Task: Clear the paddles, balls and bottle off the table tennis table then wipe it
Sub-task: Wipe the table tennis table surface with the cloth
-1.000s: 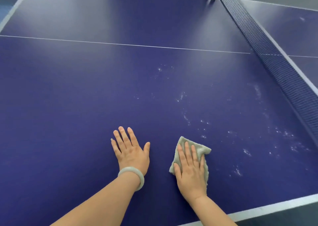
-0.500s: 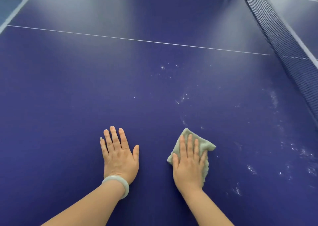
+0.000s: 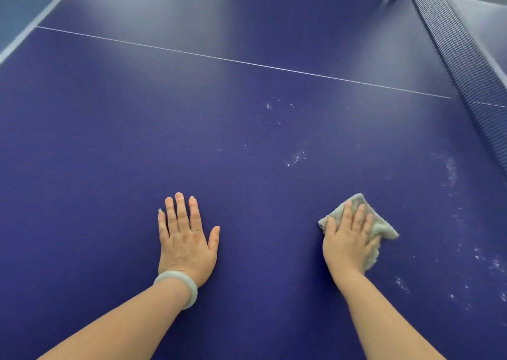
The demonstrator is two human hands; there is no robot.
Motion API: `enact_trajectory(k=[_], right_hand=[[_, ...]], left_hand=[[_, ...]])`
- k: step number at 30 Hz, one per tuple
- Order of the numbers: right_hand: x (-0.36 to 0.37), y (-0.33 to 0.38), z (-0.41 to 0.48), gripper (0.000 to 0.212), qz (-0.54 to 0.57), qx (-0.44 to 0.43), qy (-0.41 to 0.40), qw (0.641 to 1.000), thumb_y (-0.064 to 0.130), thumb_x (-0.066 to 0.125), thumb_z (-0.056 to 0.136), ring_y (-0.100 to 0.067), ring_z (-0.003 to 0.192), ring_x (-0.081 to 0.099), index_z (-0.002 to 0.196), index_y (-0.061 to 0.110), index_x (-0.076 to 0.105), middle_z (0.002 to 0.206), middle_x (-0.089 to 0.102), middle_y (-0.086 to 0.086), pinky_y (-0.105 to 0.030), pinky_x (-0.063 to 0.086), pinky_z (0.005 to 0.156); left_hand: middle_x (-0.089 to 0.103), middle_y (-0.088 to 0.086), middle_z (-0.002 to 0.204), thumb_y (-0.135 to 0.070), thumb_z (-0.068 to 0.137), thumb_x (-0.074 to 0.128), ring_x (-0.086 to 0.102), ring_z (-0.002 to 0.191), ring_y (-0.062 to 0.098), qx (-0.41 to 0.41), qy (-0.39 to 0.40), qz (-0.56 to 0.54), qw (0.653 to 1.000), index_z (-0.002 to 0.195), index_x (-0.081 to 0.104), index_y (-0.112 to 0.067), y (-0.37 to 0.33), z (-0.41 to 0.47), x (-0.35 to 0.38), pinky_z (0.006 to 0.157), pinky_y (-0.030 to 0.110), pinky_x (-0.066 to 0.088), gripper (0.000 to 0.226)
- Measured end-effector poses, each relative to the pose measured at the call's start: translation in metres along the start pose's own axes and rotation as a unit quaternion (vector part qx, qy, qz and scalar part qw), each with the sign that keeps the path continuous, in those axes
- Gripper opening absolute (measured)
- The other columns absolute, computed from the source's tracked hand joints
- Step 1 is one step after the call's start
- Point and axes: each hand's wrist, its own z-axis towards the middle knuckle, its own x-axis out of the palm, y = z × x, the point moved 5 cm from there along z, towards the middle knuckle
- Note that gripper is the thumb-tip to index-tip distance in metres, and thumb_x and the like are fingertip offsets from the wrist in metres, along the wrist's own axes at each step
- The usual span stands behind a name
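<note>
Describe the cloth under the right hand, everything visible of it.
The cloth is a small, pale grey-green rag. It looks soft and fuzzy like terry or microfibre, and is bunched into a rough wedge. It lies flat on the blue table, left of some white specks. The right hand presses on it with straight fingers and covers its middle. One corner shows beyond the fingertips, another sticks out to the right, and a fuzzy edge shows beside the little finger.

Games room or sports hall: blue table tennis table, net.
</note>
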Motion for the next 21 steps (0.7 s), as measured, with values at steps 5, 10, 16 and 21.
enact_trajectory(k=[5,10,16,21], right_hand=[[0.026,0.126,-0.048,0.065,-0.040,-0.322,0.017,0.946,0.046,0.021,0.101,-0.016,0.148,-0.023,0.153,0.032,-0.016,0.160,-0.023,0.008,-0.047,-0.017,0.118],[0.015,0.150,0.002,0.061,-0.044,-0.390,0.051,0.918,0.048,0.023,0.102,-0.013,0.149,-0.018,0.155,0.036,-0.006,0.162,-0.019,0.012,-0.046,-0.017,0.119],[-0.024,-0.020,0.095,0.060,0.011,0.003,0.004,1.000,0.050,0.016,0.102,-0.017,0.151,-0.008,0.157,0.031,-0.001,0.165,-0.008,0.005,-0.053,0.000,0.120],[-0.012,-0.009,0.031,0.062,0.035,0.090,-0.009,0.995,0.046,0.015,0.103,-0.025,0.151,-0.011,0.157,0.022,-0.004,0.164,-0.011,-0.003,-0.056,-0.002,0.120]], left_hand=[[-0.005,0.017,0.162,-0.059,0.090,0.000,-0.012,0.150,0.033,-0.002,-0.002,0.009,1.000,0.155,0.001,-0.008,0.000,0.001,0.000,0.121,0.049,-0.004,0.083],[-0.005,0.016,0.163,-0.059,0.090,0.001,-0.013,0.150,0.032,-0.001,-0.004,0.004,1.000,0.156,0.003,-0.008,0.000,0.001,0.000,0.122,0.049,-0.004,0.083],[-0.006,0.017,0.163,-0.058,0.091,0.001,-0.014,0.149,0.034,0.000,-0.001,0.008,1.000,0.155,-0.001,-0.008,0.000,0.000,0.001,0.122,0.050,-0.003,0.081],[0.001,0.019,0.162,-0.057,0.092,0.006,-0.009,0.150,0.035,-0.001,-0.001,0.020,1.000,0.155,0.005,-0.006,0.001,-0.001,0.000,0.122,0.051,-0.001,0.081]])
